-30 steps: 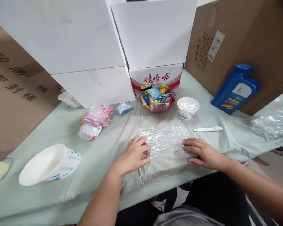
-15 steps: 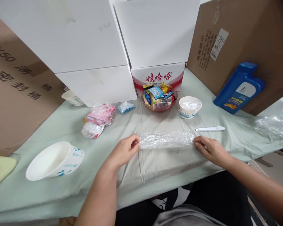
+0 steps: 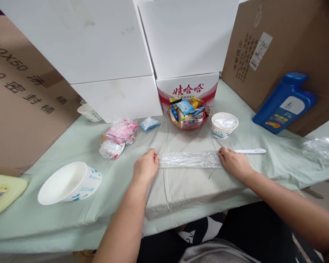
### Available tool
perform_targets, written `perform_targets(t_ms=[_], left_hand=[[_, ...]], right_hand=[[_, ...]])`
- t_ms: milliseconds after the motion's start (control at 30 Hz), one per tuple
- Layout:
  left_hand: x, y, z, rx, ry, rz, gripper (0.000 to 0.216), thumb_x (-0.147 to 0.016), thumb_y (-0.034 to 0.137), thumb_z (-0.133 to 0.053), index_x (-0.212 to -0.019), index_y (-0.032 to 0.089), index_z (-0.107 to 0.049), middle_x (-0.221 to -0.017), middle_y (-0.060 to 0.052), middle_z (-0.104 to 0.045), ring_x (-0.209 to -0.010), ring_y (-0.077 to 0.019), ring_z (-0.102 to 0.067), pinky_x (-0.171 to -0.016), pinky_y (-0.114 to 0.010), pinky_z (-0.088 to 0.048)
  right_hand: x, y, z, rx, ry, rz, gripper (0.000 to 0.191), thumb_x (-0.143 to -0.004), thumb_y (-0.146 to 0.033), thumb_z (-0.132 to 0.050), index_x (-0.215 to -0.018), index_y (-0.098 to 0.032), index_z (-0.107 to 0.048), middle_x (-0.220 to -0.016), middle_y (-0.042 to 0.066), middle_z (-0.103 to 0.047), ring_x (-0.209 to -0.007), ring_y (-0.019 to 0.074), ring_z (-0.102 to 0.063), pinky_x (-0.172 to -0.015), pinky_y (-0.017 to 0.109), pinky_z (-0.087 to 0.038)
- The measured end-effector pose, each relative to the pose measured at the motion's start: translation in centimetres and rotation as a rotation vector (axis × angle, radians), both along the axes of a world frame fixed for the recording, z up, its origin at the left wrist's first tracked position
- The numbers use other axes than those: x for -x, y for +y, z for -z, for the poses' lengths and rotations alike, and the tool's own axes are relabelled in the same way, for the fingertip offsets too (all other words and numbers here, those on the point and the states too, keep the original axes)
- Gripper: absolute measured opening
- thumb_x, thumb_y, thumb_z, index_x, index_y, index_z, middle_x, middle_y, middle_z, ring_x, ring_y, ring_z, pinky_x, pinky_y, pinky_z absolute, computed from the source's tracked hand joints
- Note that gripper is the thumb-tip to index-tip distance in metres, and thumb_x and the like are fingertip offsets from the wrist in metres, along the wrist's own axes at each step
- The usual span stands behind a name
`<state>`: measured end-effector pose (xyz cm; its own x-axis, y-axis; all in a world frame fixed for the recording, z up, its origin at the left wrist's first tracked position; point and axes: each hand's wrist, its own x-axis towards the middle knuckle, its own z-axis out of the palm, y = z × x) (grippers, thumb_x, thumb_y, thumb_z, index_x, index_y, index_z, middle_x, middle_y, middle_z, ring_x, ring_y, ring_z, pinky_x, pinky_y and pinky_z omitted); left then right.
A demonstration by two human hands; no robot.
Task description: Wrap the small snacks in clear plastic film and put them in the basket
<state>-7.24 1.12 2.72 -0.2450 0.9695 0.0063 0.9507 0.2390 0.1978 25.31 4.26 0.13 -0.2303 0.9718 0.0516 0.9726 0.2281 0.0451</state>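
A strip of clear plastic film (image 3: 190, 160) lies stretched flat across the cloth in front of me, wrinkled along its length. My left hand (image 3: 146, 164) pinches its left end, and my right hand (image 3: 233, 160) pinches the right end. Just behind my right hand is a white utility knife (image 3: 252, 151), partly hidden by the fingers. Beyond the film stand a reddish glass bowl (image 3: 188, 122) of wrapped snacks and a paper cup (image 3: 224, 126) with clear plastic in it.
A large paper bowl (image 3: 71, 182) lies tilted on the left, near pink wrapped packets (image 3: 120, 133) and a small blue packet (image 3: 150, 124). A blue bottle (image 3: 285, 104) leans against a cardboard box (image 3: 263, 54). White boxes (image 3: 186, 40) stand behind; crumpled plastic (image 3: 323, 149) lies at right.
The film looks narrower and flatter, drawn straighter between my hands. Both hands have moved slightly away from me, and my right hand now covers part of the knife. The view has shifted slightly.
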Motion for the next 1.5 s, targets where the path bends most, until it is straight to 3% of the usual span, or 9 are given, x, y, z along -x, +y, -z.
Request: perform_targets(t_ms=[133, 200, 300, 567, 667, 800, 1067, 1267, 1500], left_hand=[[-0.1, -0.8, -0.3, -0.284, 0.003, -0.082, 0.021, -0.091, 0.021, -0.045, -0.103, 0.019, -0.061, -0.098, -0.010, -0.068, -0.090, -0.0250, -0.064, -0.078, -0.034, -0.048], [-1.2, -1.5, -0.2, -0.396, -0.058, 0.170, 0.023, -0.093, 0.021, -0.042, -0.102, 0.019, -0.063, -0.100, -0.009, -0.067, -0.094, -0.0218, -0.063, -0.086, -0.033, -0.048], [-3.0, -2.1, 0.5, -0.265, -0.123, 0.603, 0.025, -0.094, 0.021, -0.044, -0.108, 0.022, -0.065, -0.111, -0.007, -0.064, -0.103, -0.0202, -0.060, -0.093, -0.031, -0.047], [-0.7, -0.6, 0.8, -0.071, 0.162, 0.127, 0.028, -0.092, 0.023, -0.047, -0.113, 0.018, -0.066, -0.113, -0.013, -0.061, -0.106, -0.0313, -0.054, -0.089, -0.041, -0.048], [-1.5, -1.1, 0.5, -0.216, 0.125, 0.211, 0.027, -0.091, 0.018, -0.048, -0.110, 0.017, -0.067, -0.114, -0.013, -0.061, -0.106, -0.0296, -0.054, -0.093, -0.041, -0.047], [-4.5, -2.7, 0.9, -0.279, -0.029, 0.628, 0.031, -0.093, 0.021, -0.048, -0.122, 0.019, -0.061, -0.125, -0.011, -0.060, -0.118, -0.0265, -0.053, -0.103, -0.042, -0.042], [-7.7, -4.9, 2.1, -0.007, -0.163, 0.957, 0.047, -0.092, 0.034, -0.057, -0.137, 0.023, -0.048, -0.149, -0.008, -0.044, -0.143, -0.0339, -0.028, -0.114, -0.059, -0.023], [-8.2, -4.7, 1.2, 0.156, -0.375, 1.265, 0.047, -0.091, 0.023, -0.055, -0.136, 0.031, -0.047, -0.143, -0.001, -0.052, -0.143, -0.0249, -0.031, -0.119, -0.057, -0.004], [-8.3, -4.4, 1.4, 0.168, -0.404, 1.221, 0.052, -0.088, 0.028, -0.059, -0.138, 0.025, -0.046, -0.141, -0.006, -0.054, -0.133, -0.0240, -0.046, -0.120, -0.050, -0.010]], right_hand=[[0.3, -0.3, 0.0, -0.007, -0.053, 0.005, 0.028, -0.100, -0.030, -0.033, -0.105, -0.017, -0.058, -0.092, 0.011, -0.071, -0.071, 0.0247, -0.069, -0.051, 0.029, -0.033], [0.3, -0.3, 0.0, -0.005, -0.061, -0.003, 0.028, -0.100, -0.030, -0.033, -0.105, -0.016, -0.057, -0.092, 0.011, -0.071, -0.070, 0.0251, -0.069, -0.051, 0.029, -0.034], [0.5, -0.3, -0.2, 0.007, -0.075, -0.008, 0.028, -0.100, -0.029, -0.032, -0.105, -0.016, -0.057, -0.092, 0.012, -0.070, -0.071, 0.0255, -0.069, -0.051, 0.030, -0.035], [0.3, -0.5, -0.3, -0.065, -0.046, -0.017, 0.027, -0.098, -0.030, -0.037, -0.104, -0.014, -0.058, -0.097, 0.015, -0.065, -0.082, 0.0280, -0.065, -0.064, 0.034, -0.044], [-0.4, -0.1, 0.0, -0.156, 0.027, -0.093, 0.024, -0.096, -0.027, -0.041, -0.098, -0.014, -0.060, -0.099, 0.016, -0.062, -0.095, 0.0301, -0.060, -0.081, 0.039, -0.046], [-1.0, -0.2, -0.1, -0.129, 0.273, -0.191, 0.015, -0.091, -0.022, -0.043, -0.083, -0.018, -0.055, -0.094, 0.014, -0.062, -0.094, 0.0283, -0.059, -0.086, 0.042, -0.047], [-1.0, -5.5, -3.7, 0.314, 1.208, -0.113, 0.020, -0.088, -0.039, -0.057, -0.090, -0.021, -0.048, -0.130, 0.014, -0.057, -0.055, 0.0095, -0.063, -0.046, 0.026, -0.048], [1.1, -4.7, -6.6, 0.593, 1.389, -0.238, 0.025, -0.087, -0.043, -0.063, -0.090, -0.019, -0.056, -0.096, 0.007, -0.069, -0.067, 0.0119, -0.063, -0.058, 0.027, -0.055], [6.4, 0.9, -3.9, 0.888, 1.345, -0.064, 0.034, -0.082, -0.047, -0.069, -0.092, -0.017, -0.057, -0.094, 0.007, -0.065, -0.085, 0.0193, -0.069, -0.073, 0.032, -0.057]])
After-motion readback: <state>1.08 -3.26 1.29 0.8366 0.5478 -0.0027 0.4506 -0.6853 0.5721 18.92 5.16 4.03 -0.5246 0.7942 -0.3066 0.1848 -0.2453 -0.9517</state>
